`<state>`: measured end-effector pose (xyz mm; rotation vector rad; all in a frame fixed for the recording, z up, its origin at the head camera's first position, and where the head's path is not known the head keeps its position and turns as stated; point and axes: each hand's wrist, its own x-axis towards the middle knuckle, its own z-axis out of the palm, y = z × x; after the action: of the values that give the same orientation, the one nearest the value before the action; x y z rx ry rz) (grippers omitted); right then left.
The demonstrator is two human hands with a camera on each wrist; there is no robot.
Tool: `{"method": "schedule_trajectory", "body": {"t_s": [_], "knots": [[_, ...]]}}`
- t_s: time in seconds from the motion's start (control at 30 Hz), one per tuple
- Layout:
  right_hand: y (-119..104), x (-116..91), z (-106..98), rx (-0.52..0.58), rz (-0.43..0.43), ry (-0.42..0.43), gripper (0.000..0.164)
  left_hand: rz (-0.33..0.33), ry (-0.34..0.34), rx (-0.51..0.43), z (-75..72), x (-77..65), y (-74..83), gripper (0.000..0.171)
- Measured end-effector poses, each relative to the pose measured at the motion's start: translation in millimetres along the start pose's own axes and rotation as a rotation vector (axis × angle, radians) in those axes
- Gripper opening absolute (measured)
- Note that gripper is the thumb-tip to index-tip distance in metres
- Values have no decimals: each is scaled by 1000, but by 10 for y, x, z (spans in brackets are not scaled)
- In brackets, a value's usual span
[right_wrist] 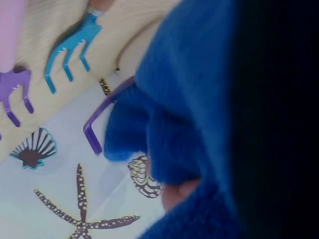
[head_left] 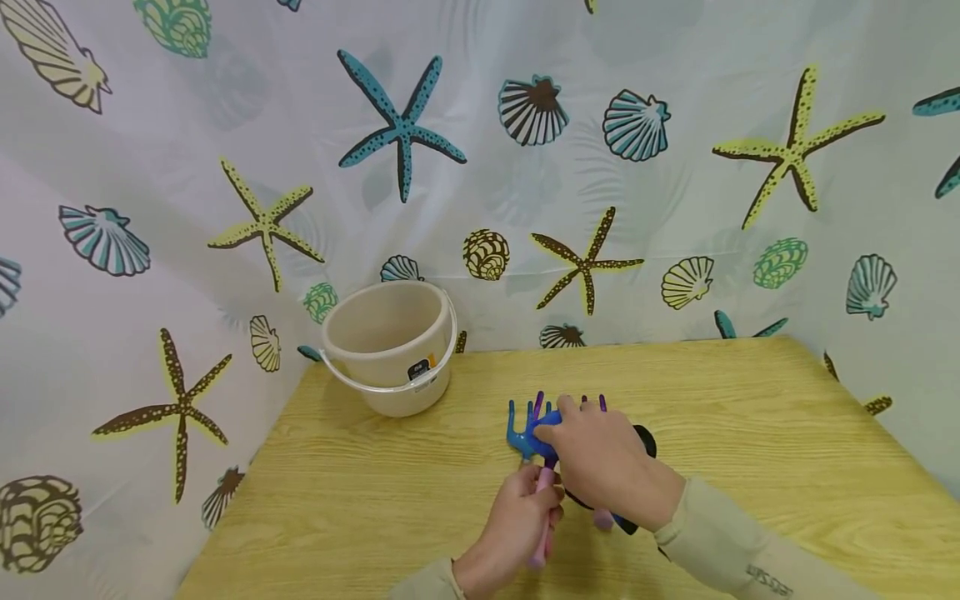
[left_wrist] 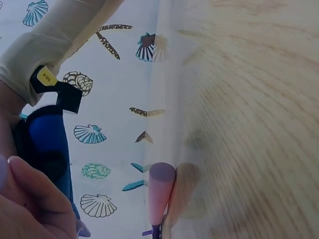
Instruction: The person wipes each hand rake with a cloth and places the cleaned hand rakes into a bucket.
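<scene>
Teal rake (right_wrist: 84, 34): R cam, not L

A beige bucket (head_left: 375, 371) stands at the far left of the wood-grain counter (head_left: 405, 492), before a sheet (head_left: 480, 187) printed with starfish (head_left: 403, 130) and shells (head_left: 636, 125).

Bright, even head view; soft blur on near blue cloth (right_wrist: 184, 99), right wrist view

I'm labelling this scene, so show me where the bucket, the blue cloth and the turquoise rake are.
Bucket (head_left: 378, 372), head view: on its outer front wall.
Blue cloth (right_wrist: 177, 107), right wrist view: on its middle folds.
Turquoise rake (right_wrist: 81, 38), right wrist view: on its head, where the prongs begin.
</scene>
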<state>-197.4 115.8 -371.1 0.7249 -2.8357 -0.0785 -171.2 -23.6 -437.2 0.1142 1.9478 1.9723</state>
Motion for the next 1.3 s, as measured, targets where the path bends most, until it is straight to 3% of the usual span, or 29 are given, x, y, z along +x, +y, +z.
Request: {"method": "schedule_trajectory", "body": {"t_s": [0.17, 0.4, 0.5, 0.77, 1.0, 1.17, 1.3], "knots": [[36, -51, -98, 58, -7, -94, 37, -22, 13, -44, -21, 20, 24, 20], [136, -47, -90, 57, 76, -184, 38, -51, 15, -76, -25, 38, 8, 22], [135, -37, -66, 57, 63, -174, 38, -58, 17, -73, -29, 27, -2, 24], [82, -42, -60, 83, -24, -34, 43, -40, 14, -48, -50, 22, 43, 24], [130, -70, -51, -10, 51, -105, 39, -72, -3, -140, -52, 3, 79, 18], [209, -79, -82, -74, 106, -124, 33, -58, 15, -121, -53, -15, 91, 23], [244, -96, -78, -60, 102, -95, 35, -51, 33, -104, -62, -31, 103, 24]]}}
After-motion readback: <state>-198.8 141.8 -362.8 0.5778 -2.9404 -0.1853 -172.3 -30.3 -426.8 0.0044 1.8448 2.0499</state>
